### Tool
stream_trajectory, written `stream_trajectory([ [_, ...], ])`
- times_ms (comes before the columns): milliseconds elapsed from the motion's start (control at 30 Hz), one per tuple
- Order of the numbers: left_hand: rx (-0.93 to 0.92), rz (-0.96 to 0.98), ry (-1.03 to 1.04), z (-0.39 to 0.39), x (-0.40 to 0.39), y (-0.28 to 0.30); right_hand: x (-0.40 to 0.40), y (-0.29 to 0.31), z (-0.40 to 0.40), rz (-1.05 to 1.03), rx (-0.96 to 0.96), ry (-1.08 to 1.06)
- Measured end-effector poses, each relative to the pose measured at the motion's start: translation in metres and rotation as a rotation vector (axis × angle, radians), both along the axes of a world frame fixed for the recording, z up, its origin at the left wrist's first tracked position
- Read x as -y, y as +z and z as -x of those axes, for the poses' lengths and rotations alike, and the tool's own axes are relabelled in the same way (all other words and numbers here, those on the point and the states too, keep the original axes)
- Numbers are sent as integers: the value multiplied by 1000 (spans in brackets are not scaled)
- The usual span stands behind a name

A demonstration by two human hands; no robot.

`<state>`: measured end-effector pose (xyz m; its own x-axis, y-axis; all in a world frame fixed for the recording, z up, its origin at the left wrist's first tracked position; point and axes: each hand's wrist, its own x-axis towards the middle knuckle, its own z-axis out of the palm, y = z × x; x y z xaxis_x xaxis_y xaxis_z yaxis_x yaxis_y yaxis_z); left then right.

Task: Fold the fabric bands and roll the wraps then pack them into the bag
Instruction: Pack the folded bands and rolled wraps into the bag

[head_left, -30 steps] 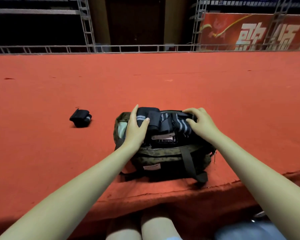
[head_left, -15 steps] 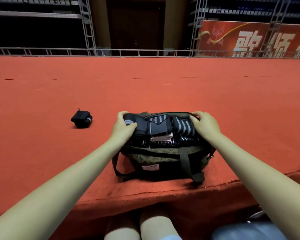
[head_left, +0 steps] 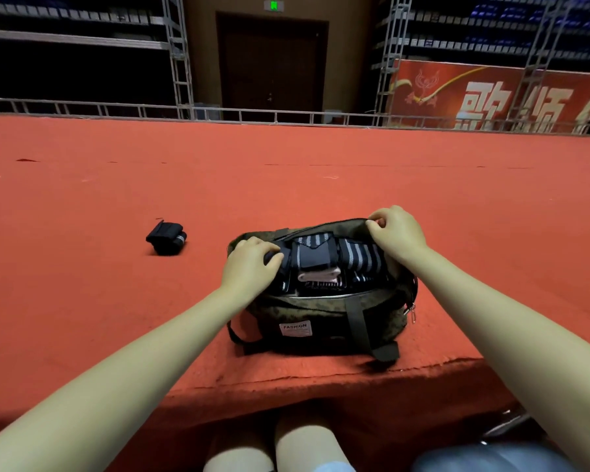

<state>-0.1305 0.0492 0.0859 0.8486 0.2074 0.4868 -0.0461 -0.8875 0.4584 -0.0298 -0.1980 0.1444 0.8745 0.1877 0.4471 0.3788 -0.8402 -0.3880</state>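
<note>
An olive camouflage bag [head_left: 324, 318] with a white label sits open near the front edge of the red stage. Inside lie black and grey-striped rolled wraps [head_left: 358, 258] and a pale folded band [head_left: 319, 275]. My left hand [head_left: 249, 264] curls over a black wrap [head_left: 276, 256] at the bag's left end and presses it in. My right hand [head_left: 397, 229] pinches the far rim of the bag's opening at its right end. Another black rolled wrap [head_left: 166, 238] lies on the carpet to the left of the bag, apart from both hands.
The red carpeted stage [head_left: 321, 172] stretches far ahead to a metal rail [head_left: 286, 115]. Its front edge drops off just below the bag. My knees [head_left: 304, 447] show under the edge. Truss towers and a red banner [head_left: 491, 97] stand behind.
My right hand moved from on top of the striped wraps up to the bag's far rim and pinched it. My left hand slid down over the black wrap, pushing it lower into the bag.
</note>
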Motion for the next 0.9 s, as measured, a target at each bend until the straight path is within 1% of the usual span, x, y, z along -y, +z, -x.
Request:
stream_trajectory([
  [33, 33, 20, -5, 5, 0, 1, -1, -2, 4, 19, 20, 19],
  [133, 214, 36, -60, 37, 3, -4, -12, -10, 17, 78, 104, 84],
  [167, 241, 49, -108, 53, 7, -8, -17, -14, 21, 99, 117, 110],
  [233, 218, 69, -203, 88, 16, -28, -27, -24, 28, 151, 128, 143],
  [300, 112, 104, -241, 121, 27, -62, -35, -32, 33, 176, 131, 149],
  [333, 9, 121, -224, 135, 33, -85, -37, -35, 35, 175, 130, 145],
  [367, -137, 135, -183, 148, 39, -110, -38, -37, 36, 171, 127, 140],
  [467, -671, 173, -46, 178, 56, -180, -37, -41, 38, 159, 122, 141],
  [500, -781, 188, -25, 184, 62, -196, -36, -41, 38, 157, 121, 144],
  [533, -843, 198, -15, 189, 67, -208, -35, -41, 38, 155, 118, 147],
  [633, -896, 243, -53, 190, 77, -221, -35, -41, 39, 150, 108, 157],
  [733, -903, 300, -118, 185, 75, -219, -35, -43, 39, 143, 106, 165],
  [800, -864, 355, -135, 182, 66, -211, -35, -44, 38, 141, 113, 172],
  [900, -740, 441, -149, 175, 46, -181, -35, -46, 34, 139, 128, 181],
])
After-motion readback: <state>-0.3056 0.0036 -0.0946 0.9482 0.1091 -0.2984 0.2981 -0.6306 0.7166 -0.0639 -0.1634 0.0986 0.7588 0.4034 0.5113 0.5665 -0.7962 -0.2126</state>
